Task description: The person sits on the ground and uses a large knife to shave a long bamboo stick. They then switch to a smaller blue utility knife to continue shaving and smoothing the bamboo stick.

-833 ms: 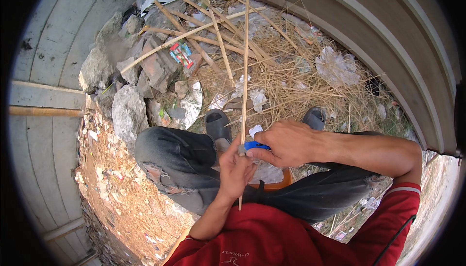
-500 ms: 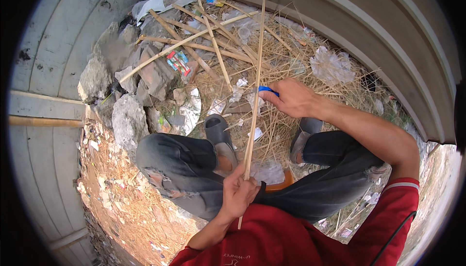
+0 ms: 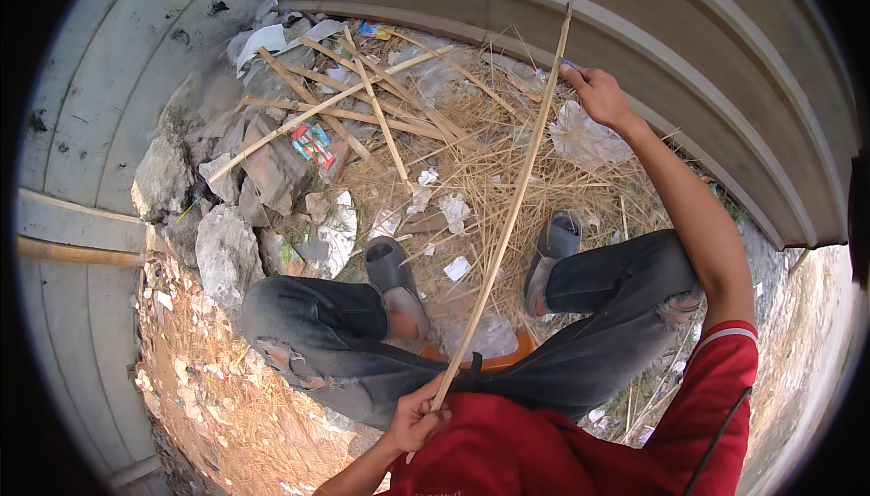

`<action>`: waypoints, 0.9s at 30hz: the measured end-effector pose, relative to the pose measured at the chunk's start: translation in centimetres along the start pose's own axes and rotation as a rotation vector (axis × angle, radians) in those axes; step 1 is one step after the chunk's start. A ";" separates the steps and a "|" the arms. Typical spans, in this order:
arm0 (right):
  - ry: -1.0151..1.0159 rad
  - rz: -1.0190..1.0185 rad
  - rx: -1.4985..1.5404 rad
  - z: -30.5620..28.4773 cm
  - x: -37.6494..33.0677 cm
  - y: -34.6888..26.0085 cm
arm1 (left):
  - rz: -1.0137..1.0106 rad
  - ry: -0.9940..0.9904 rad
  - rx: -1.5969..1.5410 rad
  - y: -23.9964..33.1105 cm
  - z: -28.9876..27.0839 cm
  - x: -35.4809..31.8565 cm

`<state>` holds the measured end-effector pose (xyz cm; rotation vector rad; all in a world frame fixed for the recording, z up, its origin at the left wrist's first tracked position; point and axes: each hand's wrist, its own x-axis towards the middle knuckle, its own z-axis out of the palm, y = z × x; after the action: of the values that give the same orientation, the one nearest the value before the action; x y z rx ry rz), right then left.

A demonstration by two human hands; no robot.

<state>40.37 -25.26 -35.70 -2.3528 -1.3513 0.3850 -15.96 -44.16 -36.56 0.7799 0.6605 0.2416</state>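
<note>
The fingers of the left hand (image 3: 419, 419) are curled tight around the lower end of a long thin cane strip (image 3: 504, 224), close against the red shirt (image 3: 544, 451). The strip runs up and to the right in a straight slanted line, crossing over the jeans (image 3: 362, 351) and the ground between the 2 grey slippers (image 3: 396, 279), one on each foot.

The right hand (image 3: 598, 96) is stretched far out at the strip's upper part, just beside it near the top. Its fingers are bent together there, though whether they pinch the strip itself or a small blue thing against it is hard to make out from this angle.

Beyond the hands lies a heap of dry straw (image 3: 507, 161) with more pale split canes (image 3: 362, 106) crossed over it, scraps of white paper (image 3: 450, 211) and a crumpled clear plastic bag (image 3: 584, 138). Grey stones (image 3: 222, 251) are piled at the left. A curved corrugated metal wall (image 3: 707, 52) rings the whole spot.
</note>
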 end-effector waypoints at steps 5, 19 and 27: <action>-0.163 -0.273 0.206 -0.1 -5.7 -6.8 | 0.182 0.153 0.172 2.2 1.1 5.0; -0.731 -0.609 0.007 0.8 -17.6 -16.7 | 0.397 0.328 0.069 8.2 4.0 12.1; -0.795 -0.632 0.044 1.3 -18.7 -17.2 | 0.456 0.487 0.243 7.9 4.5 12.6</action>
<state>17.54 -33.45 -28.07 -1.6203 -2.2836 1.1894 -3.10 -35.76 -34.35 1.1167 0.9760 0.7957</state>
